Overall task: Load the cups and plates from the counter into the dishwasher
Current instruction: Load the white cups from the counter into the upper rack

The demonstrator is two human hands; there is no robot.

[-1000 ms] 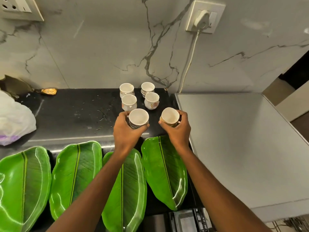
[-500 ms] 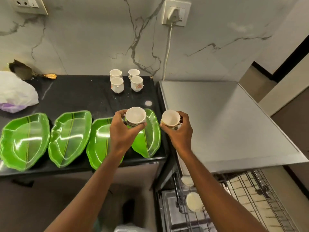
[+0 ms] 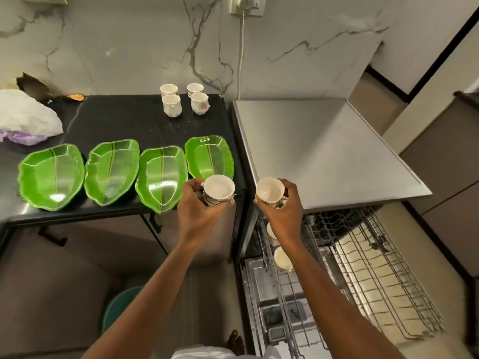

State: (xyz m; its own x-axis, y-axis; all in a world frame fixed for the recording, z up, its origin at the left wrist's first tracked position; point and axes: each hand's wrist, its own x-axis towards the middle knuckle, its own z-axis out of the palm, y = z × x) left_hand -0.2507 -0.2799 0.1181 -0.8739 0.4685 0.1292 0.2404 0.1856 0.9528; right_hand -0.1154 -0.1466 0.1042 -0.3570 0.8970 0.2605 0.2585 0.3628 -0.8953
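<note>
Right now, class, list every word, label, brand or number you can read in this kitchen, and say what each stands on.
None: no text can be read anywhere in the picture.
The cups on the counter bear printed patterns, too small to show letters.
The dishwasher shows no legible brand or label.

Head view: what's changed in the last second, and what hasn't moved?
The left hand and right hand have carried the left cup and right cup from beside the four cups at the back of the counter to its front edge, near the open dishwasher rack. Both grips are unchanged. The four cups and four green plates stayed put.
</note>
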